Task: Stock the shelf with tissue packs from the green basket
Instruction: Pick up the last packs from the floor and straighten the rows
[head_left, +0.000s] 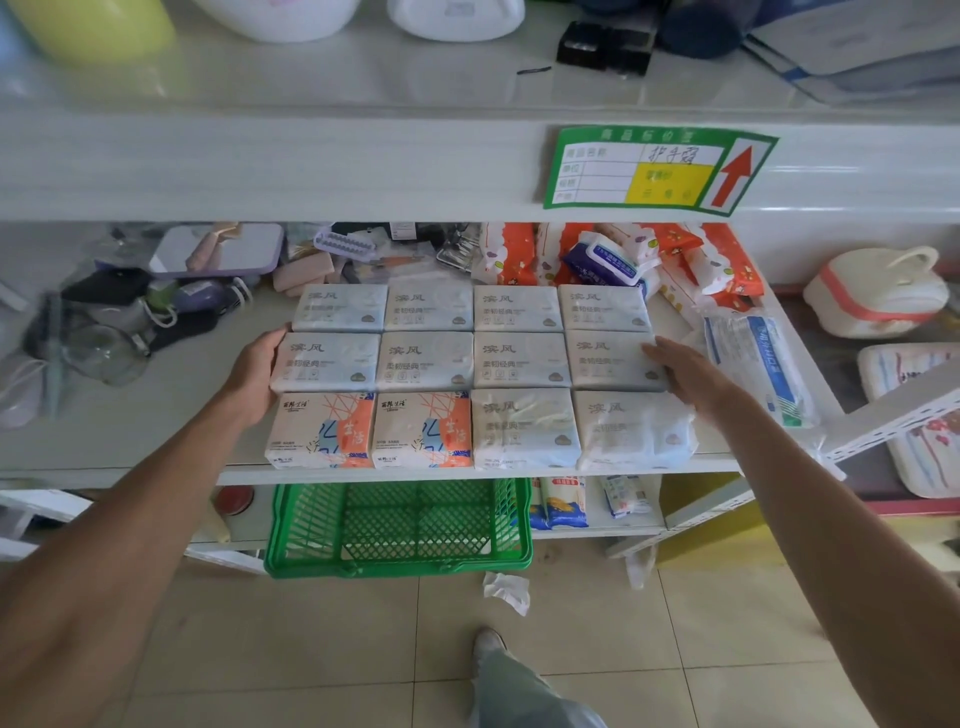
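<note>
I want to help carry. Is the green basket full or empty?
Empty: only bare mesh shows inside the green basket.

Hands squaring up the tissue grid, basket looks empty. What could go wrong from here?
1. The front-right pack sits at the shelf lip in loose wrap; a push from the right hand may tip it off.
2. The left hand squeezing inward might buckle the middle row.
3. The crumpled paper on the floor is a possible slip hazard.
</note>
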